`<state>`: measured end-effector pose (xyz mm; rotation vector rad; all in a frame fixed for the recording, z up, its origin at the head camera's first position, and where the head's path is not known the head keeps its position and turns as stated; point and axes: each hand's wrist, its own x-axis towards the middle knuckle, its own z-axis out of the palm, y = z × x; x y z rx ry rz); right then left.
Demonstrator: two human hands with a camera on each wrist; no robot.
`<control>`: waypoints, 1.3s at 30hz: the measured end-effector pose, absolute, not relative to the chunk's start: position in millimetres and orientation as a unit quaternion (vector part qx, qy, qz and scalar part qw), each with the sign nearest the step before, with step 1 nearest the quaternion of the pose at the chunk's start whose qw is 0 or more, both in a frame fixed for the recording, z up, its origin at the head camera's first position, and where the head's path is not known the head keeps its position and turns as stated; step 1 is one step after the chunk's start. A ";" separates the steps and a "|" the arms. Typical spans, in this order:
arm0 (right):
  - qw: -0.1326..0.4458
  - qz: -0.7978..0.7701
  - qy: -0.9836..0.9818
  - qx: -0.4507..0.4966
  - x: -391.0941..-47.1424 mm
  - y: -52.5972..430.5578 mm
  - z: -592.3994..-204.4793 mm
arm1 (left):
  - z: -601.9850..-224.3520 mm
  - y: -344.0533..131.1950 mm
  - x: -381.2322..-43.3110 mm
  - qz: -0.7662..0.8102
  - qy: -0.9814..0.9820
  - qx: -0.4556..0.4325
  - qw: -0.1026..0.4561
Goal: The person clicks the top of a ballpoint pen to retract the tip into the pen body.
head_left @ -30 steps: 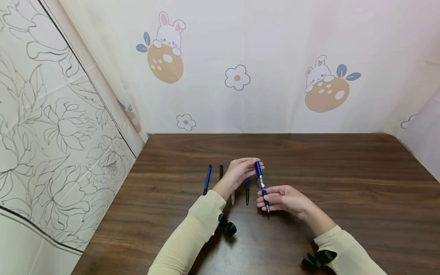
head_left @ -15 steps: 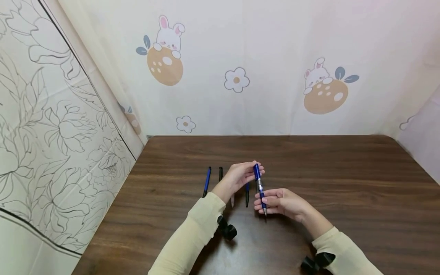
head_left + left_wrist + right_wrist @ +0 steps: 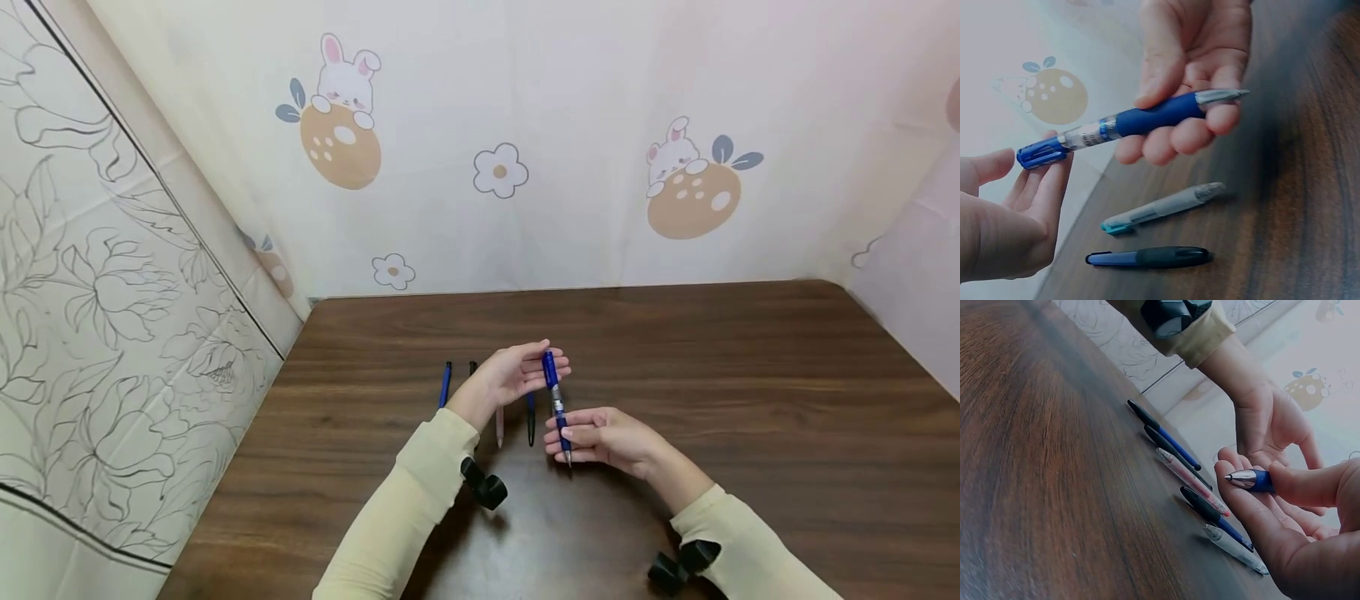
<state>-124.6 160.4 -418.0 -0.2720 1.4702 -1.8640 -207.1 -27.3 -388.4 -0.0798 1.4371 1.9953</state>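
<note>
Above the table, my right hand (image 3: 603, 442) holds a blue ballpoint pen (image 3: 1160, 119) by its grip, thumb on one side and fingers curled behind. Its silver tip (image 3: 1244, 479) points toward me. At the pen's other end, my left hand (image 3: 517, 375) has its fingers extended behind the blue clip end (image 3: 1041, 153), with the thumb tip right at that end. Below lie a clear pen with a teal clip (image 3: 1163, 208), a blue pen with black grip (image 3: 1147, 257) and a pink pen (image 3: 1191, 480).
Left of the pink pen lie a black pen (image 3: 1175, 450) and another blue-and-black pen (image 3: 446, 385), partly hidden by my left arm in the head view. The brown wooden table (image 3: 712, 358) meets a printed curtain (image 3: 585, 200) at the back. Black wrist cameras (image 3: 483, 485) sit on both sleeves.
The head view has turned slightly, so everything sits further left in it. My left fingers have opened a little at the pen's upper end. My right hand keeps its hold on the grip.
</note>
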 end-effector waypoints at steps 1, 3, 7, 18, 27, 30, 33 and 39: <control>0.367 -0.726 0.572 -0.104 -124.9 160.4 -417.8 | -387.3 -27.5 -208.0 0.764 0.548 -0.030 0.339; 0.366 -0.728 0.572 -0.099 -124.9 159.8 -417.4 | -385.7 -28.0 -209.3 0.763 0.545 -0.030 0.346; 0.365 -0.728 0.573 -0.094 -122.8 158.0 -418.0 | -385.7 -29.7 -208.3 0.764 0.537 -0.040 0.356; 0.362 -0.737 0.565 -0.088 -117.2 155.2 -416.4 | -386.8 -31.1 -204.8 0.779 0.516 -0.052 0.352; 0.371 -0.731 0.563 -0.106 -115.9 158.3 -420.9 | -381.2 -30.5 -197.2 0.778 0.514 -0.066 0.354; 0.371 -0.733 0.557 -0.120 -116.8 159.1 -419.5 | -378.8 -30.5 -196.7 0.781 0.514 -0.066 0.350; 0.374 -0.734 0.552 -0.128 -117.9 159.6 -418.0 | -376.9 -30.1 -197.6 0.781 0.516 -0.070 0.345; 0.376 -0.731 0.553 -0.134 -120.2 160.5 -418.9 | -377.6 -29.4 -199.8 0.783 0.506 -0.076 0.354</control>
